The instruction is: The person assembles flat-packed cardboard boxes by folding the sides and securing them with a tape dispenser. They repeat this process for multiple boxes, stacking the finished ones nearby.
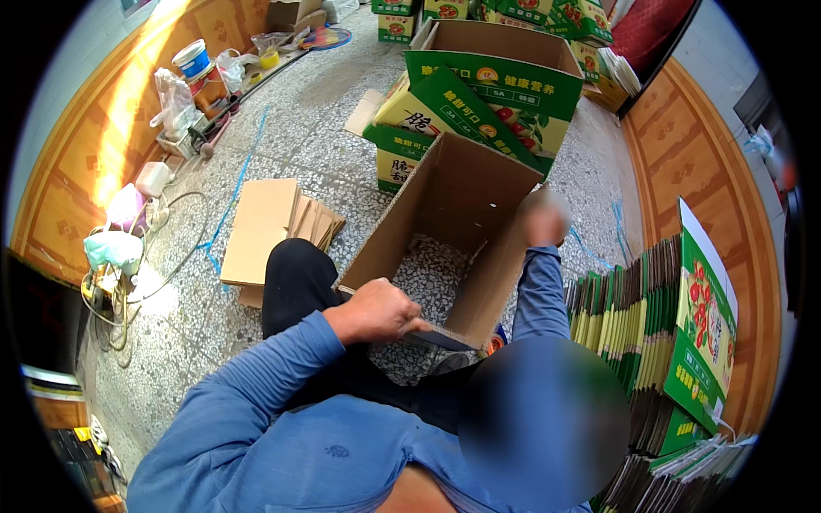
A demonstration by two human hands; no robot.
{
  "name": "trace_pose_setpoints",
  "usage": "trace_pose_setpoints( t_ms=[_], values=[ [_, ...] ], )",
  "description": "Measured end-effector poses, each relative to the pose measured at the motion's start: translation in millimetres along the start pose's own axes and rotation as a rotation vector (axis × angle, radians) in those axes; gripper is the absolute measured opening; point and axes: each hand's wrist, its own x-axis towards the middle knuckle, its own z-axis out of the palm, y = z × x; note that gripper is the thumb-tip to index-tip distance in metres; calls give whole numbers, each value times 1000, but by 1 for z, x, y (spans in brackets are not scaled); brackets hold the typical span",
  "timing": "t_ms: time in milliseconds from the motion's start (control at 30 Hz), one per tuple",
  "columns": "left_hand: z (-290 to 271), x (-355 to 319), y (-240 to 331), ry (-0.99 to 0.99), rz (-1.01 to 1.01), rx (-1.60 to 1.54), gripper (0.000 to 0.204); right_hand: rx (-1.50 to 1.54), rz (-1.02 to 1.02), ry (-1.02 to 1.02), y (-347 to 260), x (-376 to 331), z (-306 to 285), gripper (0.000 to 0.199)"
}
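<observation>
An opened-out cardboard box (pixel 376 239), brown inside, stands between my knees and the stacked cartons. Speckled floor shows through it, so no flaps cover its bottom. My left hand (pixel 376 309) is closed on the near rim, thumb side toward the near corner. At the far right corner my right hand (pixel 545 218) touches the box's rim; its fingers are blurred, and I cannot see how they are set. The box's outer faces are mostly hidden from me.
Green printed cartons (pixel 492 85) stand just beyond the box. Flattened green cartons (pixel 633 316) are packed upright along the right wall. Brown cardboard sheets (pixel 261 227) lie by my left knee. Cables (pixel 128 295), bags and a bucket (pixel 192 60) line the left wall.
</observation>
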Motion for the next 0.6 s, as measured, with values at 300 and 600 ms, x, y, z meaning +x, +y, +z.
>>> trace_pose_setpoints(
  t_ms=[300,600],
  values=[
    [40,64,-3,156,67,142,37,49,-15,-34,-9,-16,-29,21],
    [125,105,-63,186,-352,271,44,80,2,-10,-6,-15,-36,19]
  ],
)
